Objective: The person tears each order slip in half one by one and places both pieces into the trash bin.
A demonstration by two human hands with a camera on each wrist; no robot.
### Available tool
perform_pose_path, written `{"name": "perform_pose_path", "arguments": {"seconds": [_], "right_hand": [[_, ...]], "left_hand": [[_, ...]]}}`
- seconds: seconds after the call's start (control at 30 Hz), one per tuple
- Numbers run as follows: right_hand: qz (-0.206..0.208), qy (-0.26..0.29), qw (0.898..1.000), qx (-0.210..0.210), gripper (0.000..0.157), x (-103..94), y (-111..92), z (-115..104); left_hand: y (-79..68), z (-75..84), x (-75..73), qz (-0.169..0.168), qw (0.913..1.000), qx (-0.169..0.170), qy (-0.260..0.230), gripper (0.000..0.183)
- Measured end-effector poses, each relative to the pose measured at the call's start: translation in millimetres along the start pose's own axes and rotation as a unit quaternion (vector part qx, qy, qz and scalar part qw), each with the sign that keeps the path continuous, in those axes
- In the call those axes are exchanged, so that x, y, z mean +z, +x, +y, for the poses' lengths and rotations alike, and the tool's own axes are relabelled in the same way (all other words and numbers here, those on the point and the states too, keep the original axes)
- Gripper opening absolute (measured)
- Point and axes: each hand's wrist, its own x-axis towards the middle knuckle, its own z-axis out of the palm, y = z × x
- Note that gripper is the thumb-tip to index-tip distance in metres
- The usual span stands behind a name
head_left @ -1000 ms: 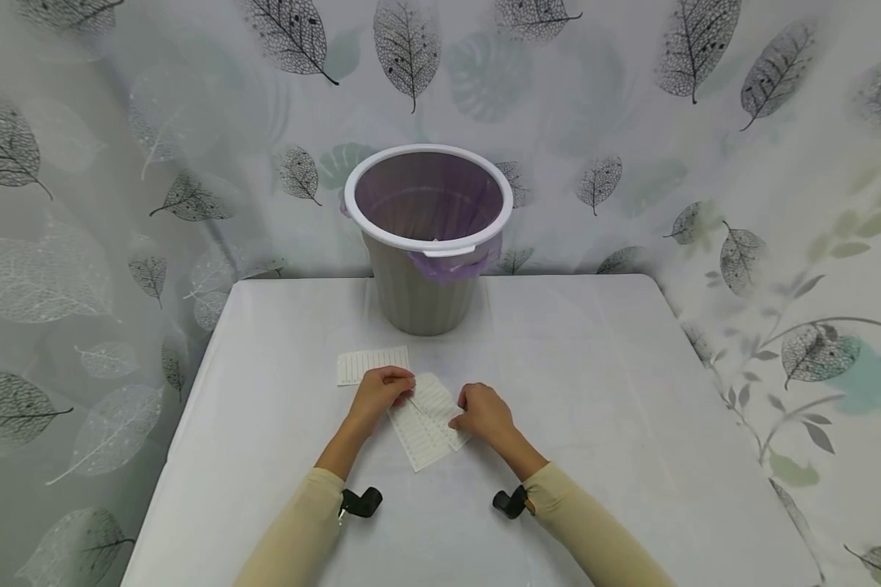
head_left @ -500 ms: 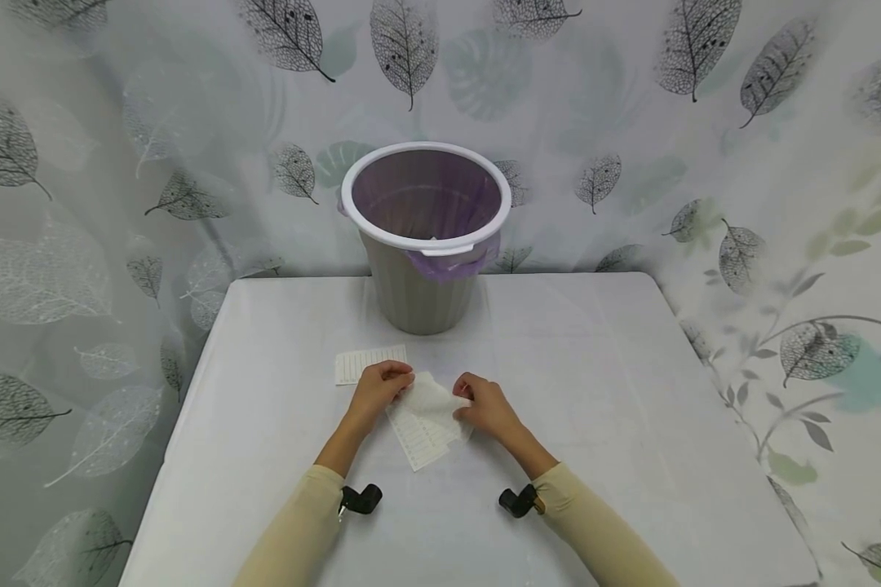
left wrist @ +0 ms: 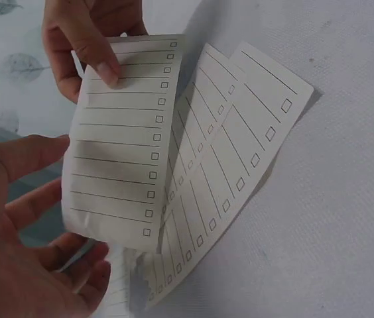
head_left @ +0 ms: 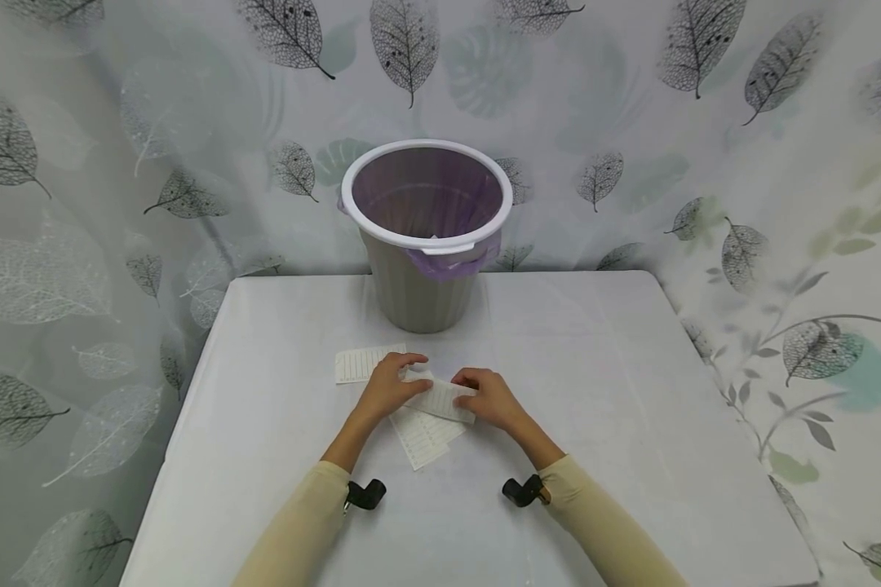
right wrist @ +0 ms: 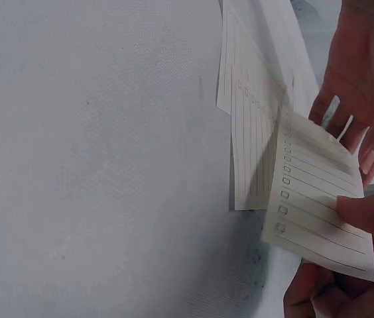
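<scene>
A white, pale-green and grey fabric backdrop printed with skeleton leaves (head_left: 558, 236) is hanging along the top and both sides of the head view. Below it, a white cloth-covered worktop (head_left: 602, 367) is filling the middle and bottom.

Upper centre: a grey-brown ribbed plastic bin with a white rim (head_left: 422, 297) is standing upright near the worktop's far edge; a translucent purple liner (head_left: 451, 267) is lining it and hanging over the front.

Centre of frame: a cream rectangular paper sheet, ruled with black lines and a row of little checkboxes (head_left: 440, 399), is sitting between both hands, raised and bowing slightly. The right hand (head_left: 490, 398) is pinching its right end, thumb on top, fingers beneath. The left hand (head_left: 385, 387) is spreading its fingers loosely around the other end, thumb tip at the edge.

Directly under, two overlapping cream ruled sheets (head_left: 418, 440) are lying at a slant. Left of centre, a separate cream ruled slip (head_left: 363, 364) is lying flat just beyond the left hand.

Lower frame: beige sleeves (head_left: 294, 522) are covering the forearms; a black angular device (head_left: 367, 495) is jutting from each wrist.
</scene>
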Motion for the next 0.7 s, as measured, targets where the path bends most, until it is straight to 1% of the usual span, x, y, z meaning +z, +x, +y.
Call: {"name": "perform_pose_path", "arguments": {"seconds": [0.03,0.1,0.2,0.27,0.33,0.43,0.57,0.7], "right_hand": [[-0.001,0.0,1.0,-0.003,0.017,-1.0,0.6,-0.2],[-0.001,-0.002,1.0,-0.009,0.015,-2.8,1.5,-0.6],[0.001,0.0,1.0,-0.018,0.012,-5.6,3.1,-0.4],[0.006,0.003,1.0,-0.021,0.011,-7.6,4.2,-0.3],[0.008,0.008,1.0,-0.025,0.009,-9.8,5.5,-0.6],[0.012,0.018,0.999,-0.039,0.006,-12.8,6.8,-3.2],[0.013,0.028,0.998,-0.058,0.008,-15.3,8.9,-7.7],[0.016,0.02,0.997,-0.069,0.009,-16.2,11.4,-10.8]], "left_hand": [[0.8,2.3,-0.2,-0.008,0.9999,0.013,0.001,0.038],[2.1,6.5,-0.9,-0.023,0.9994,0.024,0.0,0.028],[3.7,11.7,-1.9,-0.037,0.9991,0.022,-0.002,0.013],[4.3,14.1,-2.5,-0.041,0.999,0.019,-0.007,0.008],[4.8,15.7,-3.1,-0.044,0.9988,0.014,-0.014,0.008],[4.8,17.5,-3.9,-0.052,0.9982,0.019,-0.025,0.008],[5.3,20.0,-4.8,-0.062,0.9971,0.028,-0.033,0.008],[5.7,23.3,-5.4,-0.067,0.9966,0.035,-0.034,0.008]]}}
